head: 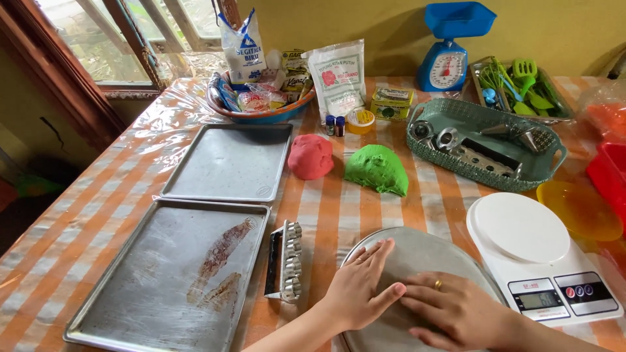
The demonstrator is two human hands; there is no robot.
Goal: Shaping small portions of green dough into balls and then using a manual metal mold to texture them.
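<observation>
My left hand (360, 283) lies flat, fingers spread, on a round metal tray (417, 251) at the table's near edge. My right hand (456, 309), a ring on one finger, rests flat on the same tray beside it, fingertips touching the left thumb. Neither hand holds anything. Beyond the tray sit a green dough lump (378, 168) and a red dough lump (310, 156). A metal cookie press tool (285, 261) lies left of the round tray.
Two rectangular baking trays (228, 163) (163, 274) lie at left. A white digital scale (535, 254) stands at right, a yellow dish (580, 208) behind it. A teal basket of metal tools (486, 140), a blue scale (447, 49), a bowl of packets (257, 98) line the back.
</observation>
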